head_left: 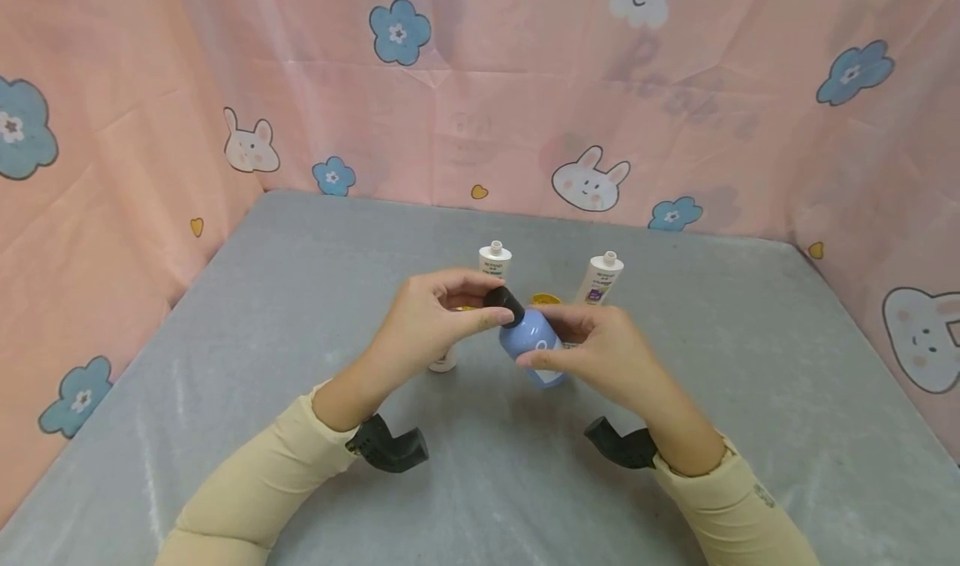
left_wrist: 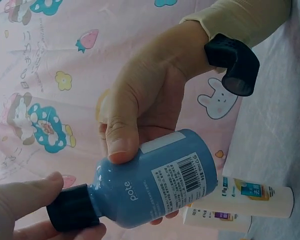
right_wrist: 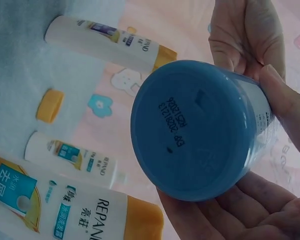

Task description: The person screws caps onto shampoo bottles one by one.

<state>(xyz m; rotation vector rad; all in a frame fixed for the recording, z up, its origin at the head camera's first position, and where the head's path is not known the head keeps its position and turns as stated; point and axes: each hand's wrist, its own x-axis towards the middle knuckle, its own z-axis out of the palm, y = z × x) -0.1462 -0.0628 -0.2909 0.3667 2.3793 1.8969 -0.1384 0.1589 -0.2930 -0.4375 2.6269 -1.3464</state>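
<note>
My right hand [head_left: 600, 345] grips a blue bottle [head_left: 528, 333] round its body, thumb in front and fingers behind. The bottle leans with its neck up and to the left. My left hand [head_left: 438, 308] pinches the black cap [head_left: 501, 303] at its top between thumb and fingers. The cap [left_wrist: 72, 207] sits on the neck in the left wrist view, and a barcode label [left_wrist: 182, 180] shows on the bottle's side. The right wrist view shows the flat base [right_wrist: 190, 155] with a printed date.
Behind the hands stand two white bottles, one [head_left: 494, 257] left and one [head_left: 600, 281] right, both with bare nozzles. Between them lies a loose gold cap [right_wrist: 50, 106]. White bottles with gold caps [right_wrist: 142, 217] stand nearby, partly hidden by the hands in the head view. Pink curtains [head_left: 450, 116] surround the table.
</note>
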